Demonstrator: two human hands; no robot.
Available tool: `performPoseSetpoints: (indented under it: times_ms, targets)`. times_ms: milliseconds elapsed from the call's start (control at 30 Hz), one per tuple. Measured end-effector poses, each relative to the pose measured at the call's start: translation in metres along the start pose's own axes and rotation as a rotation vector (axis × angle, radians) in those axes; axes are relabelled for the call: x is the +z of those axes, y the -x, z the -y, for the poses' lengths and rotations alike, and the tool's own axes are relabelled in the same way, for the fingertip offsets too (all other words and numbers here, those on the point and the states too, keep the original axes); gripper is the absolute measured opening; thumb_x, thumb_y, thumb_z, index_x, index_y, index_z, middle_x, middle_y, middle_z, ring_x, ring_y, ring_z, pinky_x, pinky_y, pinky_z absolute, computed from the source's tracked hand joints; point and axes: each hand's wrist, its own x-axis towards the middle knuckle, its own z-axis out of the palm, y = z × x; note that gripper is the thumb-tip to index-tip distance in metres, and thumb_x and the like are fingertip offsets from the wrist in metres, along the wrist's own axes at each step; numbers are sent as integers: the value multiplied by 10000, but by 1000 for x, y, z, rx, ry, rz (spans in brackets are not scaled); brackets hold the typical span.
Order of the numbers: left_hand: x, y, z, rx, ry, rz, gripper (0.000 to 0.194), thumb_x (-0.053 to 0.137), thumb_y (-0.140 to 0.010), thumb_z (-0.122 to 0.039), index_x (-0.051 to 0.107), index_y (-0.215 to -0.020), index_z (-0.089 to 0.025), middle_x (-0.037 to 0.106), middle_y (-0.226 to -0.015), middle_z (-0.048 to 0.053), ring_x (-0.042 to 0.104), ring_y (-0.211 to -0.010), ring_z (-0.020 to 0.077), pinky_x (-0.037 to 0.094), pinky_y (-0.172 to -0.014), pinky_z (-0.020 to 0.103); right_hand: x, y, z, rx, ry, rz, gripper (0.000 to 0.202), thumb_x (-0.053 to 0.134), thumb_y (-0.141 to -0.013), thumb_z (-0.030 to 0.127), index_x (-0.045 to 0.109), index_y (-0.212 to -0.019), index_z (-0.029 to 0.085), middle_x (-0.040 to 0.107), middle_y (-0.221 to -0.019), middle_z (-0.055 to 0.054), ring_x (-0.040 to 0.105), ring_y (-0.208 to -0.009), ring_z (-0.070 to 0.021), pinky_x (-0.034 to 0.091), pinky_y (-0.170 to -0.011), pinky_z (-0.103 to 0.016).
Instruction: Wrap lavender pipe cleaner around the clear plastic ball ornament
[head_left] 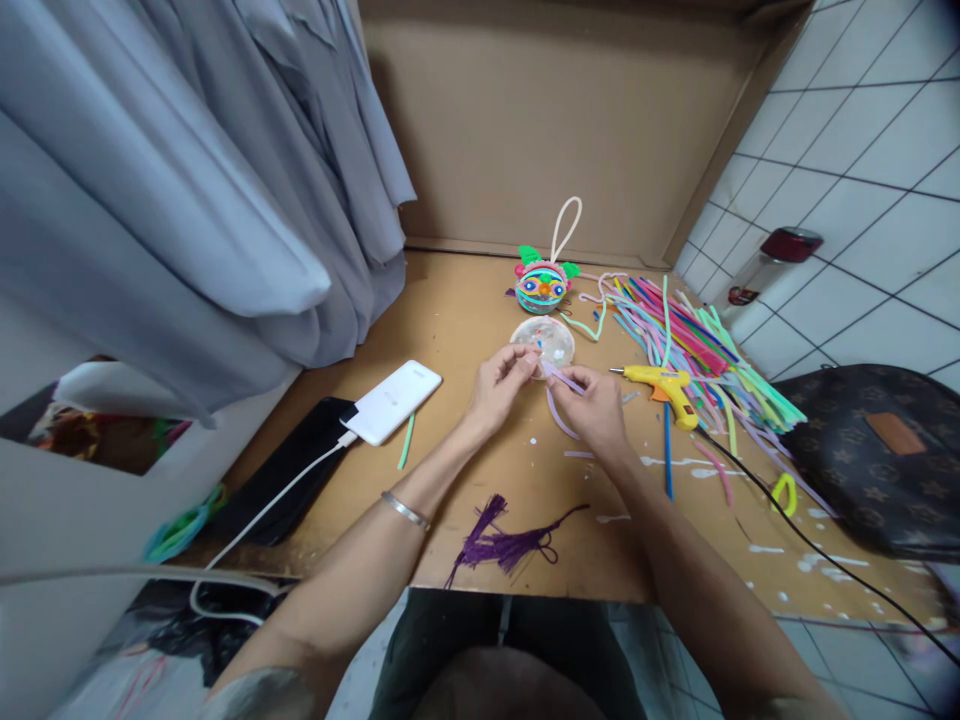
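Observation:
Over the front of a small round dish [559, 330], my left hand [499, 385] and my right hand [596, 408] meet with fingertips pinched close together. A lilac pipe cleaner [562, 378] runs between them, gripped by the right thumb and fingers. Its end reaches the left fingertips, which are closed on it, though the exact contact is small in view. A curved lilac length [556, 415] hangs below the right hand. Behind the dish stands a colourful lion-head ornament [543, 288] with green ears and a cream hanging loop [567, 225].
A yellow glue gun [664, 385] lies right of my hands, its black cord trailing forward. Bundled pipe cleaners [690, 340] and a brown patterned bag [870, 460] lie farther right. Purple tassels [502, 545] lie in front; a white power bank [394, 402] and black phone-like slab [292, 485] are left.

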Motion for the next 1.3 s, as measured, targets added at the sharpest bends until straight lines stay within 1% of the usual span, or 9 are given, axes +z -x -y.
performPoseSetpoints:
  times_ms: [100,233,433,567,767,900,1100,1200,1300]
  targets:
    - [1,1,0,0,-35,23,331,763,-754,-482,701,-856,-173,676,-743,12,577,-683,127,475,-715,270,0,1,2,2,-24,18,250,607,-752,395,735,-730,181,694,-623,-8,598,-582,-165,402,-564,-265]
    - [1,0,2,-5,-60,14,297,764,-756,-455,686,-774,-169,669,-720,8,557,-665,124,456,-687,261,-1,1,5,-13,-61,21,233,618,-749,386,733,-744,184,716,-650,-13,623,-604,-173,434,-593,-275]
    - [3,1,0,-37,-17,21,325,786,-737,-464,699,-803,-158,686,-760,21,572,-684,121,460,-694,255,-2,2,6,-70,-136,-5,255,599,-815,378,757,-814,178,778,-786,-54,690,-715,-203,507,-705,-315]
    - [5,1,5,-47,-6,50,372,822,-691,-496,700,-790,-160,673,-725,12,554,-656,112,443,-658,246,-3,4,7,-120,-87,-35,208,597,-819,325,760,-805,195,782,-816,-61,702,-751,-218,516,-730,-336]
    - [5,1,9,-40,-37,28,372,799,-719,-510,692,-761,-156,655,-694,4,529,-636,107,417,-642,246,-4,5,11,-219,68,-136,197,595,-842,306,757,-794,206,769,-828,-70,686,-769,-226,491,-750,-358]
    - [5,1,7,-46,-28,47,386,796,-720,-522,686,-767,-155,652,-701,4,527,-639,108,414,-645,249,-4,7,12,-240,102,-121,192,579,-863,282,752,-816,212,757,-832,-66,666,-752,-212,481,-724,-341]
    - [5,2,6,-17,-22,59,389,769,-751,-540,701,-785,-158,661,-733,8,538,-680,114,421,-686,257,-5,9,11,-335,199,-141,206,569,-890,287,753,-846,205,740,-847,-86,657,-800,-230,483,-787,-368]
    - [5,2,5,-23,-23,65,415,762,-747,-565,699,-783,-156,652,-728,4,528,-677,114,419,-690,259,-5,9,11,-355,169,-141,230,545,-907,299,752,-864,209,738,-858,-81,655,-792,-221,488,-765,-353]
    - [5,2,5,-28,-24,71,431,758,-743,-577,689,-778,-154,647,-736,6,526,-685,117,423,-699,260,-5,9,11,-378,103,-113,238,534,-915,291,752,-873,205,739,-867,-81,660,-784,-213,493,-752,-338]
